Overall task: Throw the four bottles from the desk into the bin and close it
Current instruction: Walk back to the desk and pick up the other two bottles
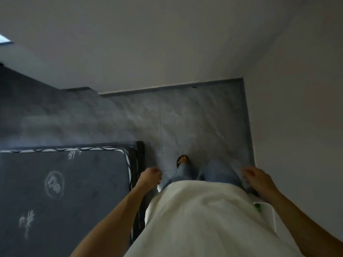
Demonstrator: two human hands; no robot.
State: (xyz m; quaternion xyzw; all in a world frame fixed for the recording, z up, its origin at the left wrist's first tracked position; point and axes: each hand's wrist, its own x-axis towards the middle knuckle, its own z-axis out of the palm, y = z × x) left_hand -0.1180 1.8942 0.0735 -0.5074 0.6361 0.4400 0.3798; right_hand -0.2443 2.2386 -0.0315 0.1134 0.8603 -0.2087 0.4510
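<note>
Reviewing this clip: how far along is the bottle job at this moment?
Progress cannot be judged from here: no desk, bottle or clearly identifiable bin is in view. Nothing is in hand; the left hand and right hand both hang loosely curled and empty while the person stands on the grey floor beside a dark mattress. A white object with a green bit at the right hip is too hidden to identify.

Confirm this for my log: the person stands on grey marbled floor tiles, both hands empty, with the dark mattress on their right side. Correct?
Not quite. The head view shows the dark mattress with white chalky prints on the person's left side, beside the left hand, not the right. The rest holds: grey marbled floor tiles underfoot, and the left hand and right hand appear empty.
</note>
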